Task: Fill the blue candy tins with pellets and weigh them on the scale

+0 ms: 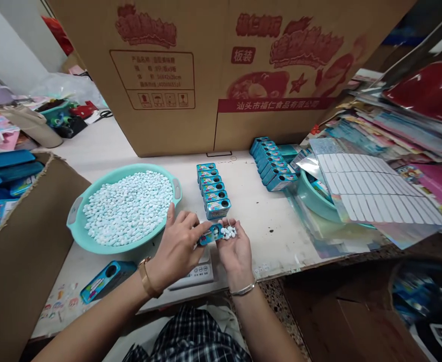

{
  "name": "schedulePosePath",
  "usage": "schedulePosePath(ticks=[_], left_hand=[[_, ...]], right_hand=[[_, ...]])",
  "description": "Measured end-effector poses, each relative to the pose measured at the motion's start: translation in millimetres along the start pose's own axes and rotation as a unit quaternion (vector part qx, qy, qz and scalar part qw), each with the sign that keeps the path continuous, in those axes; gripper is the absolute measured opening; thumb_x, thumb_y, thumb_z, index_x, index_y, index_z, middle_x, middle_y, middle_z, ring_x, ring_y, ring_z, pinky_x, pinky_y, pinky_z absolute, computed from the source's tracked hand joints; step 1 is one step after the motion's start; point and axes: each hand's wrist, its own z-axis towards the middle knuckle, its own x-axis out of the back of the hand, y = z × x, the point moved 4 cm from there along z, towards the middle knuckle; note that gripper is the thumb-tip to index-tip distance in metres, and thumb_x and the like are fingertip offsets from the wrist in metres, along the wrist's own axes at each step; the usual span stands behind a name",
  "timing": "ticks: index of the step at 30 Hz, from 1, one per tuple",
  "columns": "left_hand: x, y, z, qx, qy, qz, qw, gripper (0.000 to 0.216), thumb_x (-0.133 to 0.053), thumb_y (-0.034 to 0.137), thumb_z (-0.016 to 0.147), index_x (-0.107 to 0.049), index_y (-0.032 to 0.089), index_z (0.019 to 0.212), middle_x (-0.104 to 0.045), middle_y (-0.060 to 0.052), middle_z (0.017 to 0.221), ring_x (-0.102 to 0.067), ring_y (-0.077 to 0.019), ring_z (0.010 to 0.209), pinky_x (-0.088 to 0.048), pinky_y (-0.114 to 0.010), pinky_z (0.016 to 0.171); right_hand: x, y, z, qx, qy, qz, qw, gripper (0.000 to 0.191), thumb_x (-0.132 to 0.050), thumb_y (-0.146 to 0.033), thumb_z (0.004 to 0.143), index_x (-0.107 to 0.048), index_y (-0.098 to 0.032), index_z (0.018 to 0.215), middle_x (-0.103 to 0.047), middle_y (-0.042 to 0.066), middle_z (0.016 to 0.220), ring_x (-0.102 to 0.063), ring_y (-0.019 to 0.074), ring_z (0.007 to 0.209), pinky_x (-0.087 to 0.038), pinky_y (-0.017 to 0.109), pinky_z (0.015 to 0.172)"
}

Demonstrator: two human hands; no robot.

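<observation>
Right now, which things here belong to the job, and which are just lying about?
Likely job: blue box in the left hand; pellets in the right hand; green basin; middle row of boxes.
Likely lying about: scissors; beige bottle.

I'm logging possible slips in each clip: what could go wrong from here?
The white candies lie loose in the cupped right hand; a tilt might spill some.
The left hand holds a small blue tin against that palm, so candies might miss its opening.
The row of tins stands just beyond the right fingertips; a nudge could push it out of line.
</observation>
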Motion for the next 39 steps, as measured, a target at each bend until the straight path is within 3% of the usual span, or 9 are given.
schedulePosePath(ticks=[3, 10, 14, 19, 22, 25, 30, 34, 39], left_hand=[[-6.6, -4.0, -1.2, 0.016, -0.008, 0.002, 1.000, 0.033, -0.058, 0.022, 0.085, -0.064, 0.028, 0.117, -0.057, -0.003, 0.090, -0.054, -0.0249, 0.096, -0.012, -0.065, 0.116], [12.5, -2.9, -6.1, 0.026, 0.024, -0.013, 0.999, 0.032, -0.061, 0.025, 0.085, -0.063, 0.031, 0.117, -0.059, -0.001, 0.090, -0.054, -0.0236, 0.095, -0.008, -0.062, 0.118], [-4.0, -22.8, -18.1, 0.072, 0.010, -0.039, 0.997, 0.028, -0.061, 0.026, 0.086, -0.061, 0.028, 0.114, -0.062, -0.002, 0.095, -0.055, -0.0248, 0.101, -0.008, -0.064, 0.117], [-26.5, -46.0, -45.4, 0.129, -0.015, -0.043, 0.991, 0.030, -0.062, 0.028, 0.087, -0.059, 0.023, 0.116, -0.065, -0.005, 0.103, -0.056, -0.0270, 0.107, -0.010, -0.065, 0.116], [-16.0, -48.7, -55.5, 0.140, -0.011, -0.016, 0.990, 0.057, -0.067, 0.035, 0.084, -0.046, 0.018, 0.135, -0.059, -0.013, 0.127, -0.047, -0.0341, 0.126, -0.013, -0.067, 0.116], [11.4, -50.2, -60.6, 0.155, 0.045, 0.010, 0.987, 0.088, -0.070, 0.044, 0.081, -0.023, 0.017, 0.150, -0.042, -0.018, 0.147, -0.029, -0.0383, 0.142, -0.009, -0.067, 0.117], [44.5, -57.5, -66.7, 0.176, 0.112, 0.015, 0.978, 0.085, -0.064, 0.050, 0.085, -0.019, 0.024, 0.152, -0.042, -0.015, 0.149, -0.027, -0.0373, 0.144, -0.004, -0.066, 0.117], [41.4, -57.0, -65.1, 0.167, 0.101, 0.008, 0.981, 0.086, -0.066, 0.049, 0.084, -0.019, 0.023, 0.151, -0.042, -0.016, 0.148, -0.027, -0.0378, 0.144, -0.005, -0.068, 0.116], [17.6, -43.0, -54.7, 0.129, 0.044, 0.004, 0.991, 0.090, -0.071, 0.045, 0.081, -0.020, 0.020, 0.151, -0.042, -0.017, 0.149, -0.026, -0.0396, 0.143, -0.003, -0.072, 0.114]], right_hand=[[1.5, 2.7, 2.9, -0.006, 0.003, 0.003, 1.000, 0.026, -0.043, -0.025, 0.099, -0.059, -0.019, 0.079, -0.071, 0.000, 0.073, -0.070, 0.0120, 0.071, -0.059, 0.027, 0.070], [3.6, 1.5, 7.0, -0.042, -0.014, -0.014, 0.999, 0.020, -0.048, -0.022, 0.096, -0.058, -0.019, 0.079, -0.068, -0.002, 0.072, -0.068, 0.0107, 0.070, -0.058, 0.027, 0.072], [13.0, -14.0, 11.1, -0.011, -0.049, -0.031, 0.998, 0.014, -0.054, -0.022, 0.091, -0.055, -0.020, 0.077, -0.061, -0.005, 0.067, -0.061, 0.0094, 0.062, -0.056, 0.026, 0.065], [33.4, -37.8, 12.8, 0.003, 0.007, 0.012, 1.000, 0.018, -0.046, -0.022, 0.093, -0.054, -0.019, 0.078, -0.057, -0.002, 0.069, -0.057, 0.0090, 0.061, -0.052, 0.023, 0.059], [39.7, -48.6, 12.4, 0.018, 0.014, 0.004, 1.000, 0.017, -0.045, -0.020, 0.093, -0.053, -0.018, 0.078, -0.055, -0.002, 0.069, -0.055, 0.0093, 0.060, -0.052, 0.024, 0.059], [43.3, -57.3, 12.3, 0.035, 0.011, -0.006, 0.999, 0.015, -0.046, -0.018, 0.091, -0.053, -0.018, 0.078, -0.055, -0.002, 0.070, -0.056, 0.0096, 0.061, -0.053, 0.024, 0.059], [47.2, -67.4, 10.5, 0.043, 0.027, -0.005, 0.999, 0.014, -0.045, -0.015, 0.090, -0.053, -0.018, 0.079, -0.056, -0.002, 0.069, -0.058, 0.0093, 0.061, -0.053, 0.022, 0.056], [49.0, -71.0, 8.4, 0.055, 0.023, 0.006, 0.998, 0.016, -0.042, -0.016, 0.091, -0.053, -0.017, 0.079, -0.056, -0.002, 0.068, -0.058, 0.0087, 0.060, -0.052, 0.022, 0.056], [51.5, -71.7, 7.3, 0.064, 0.007, -0.017, 0.998, 0.014, -0.045, -0.015, 0.089, -0.053, -0.017, 0.079, -0.055, -0.003, 0.068, -0.056, 0.0087, 0.058, -0.053, 0.022, 0.056]])
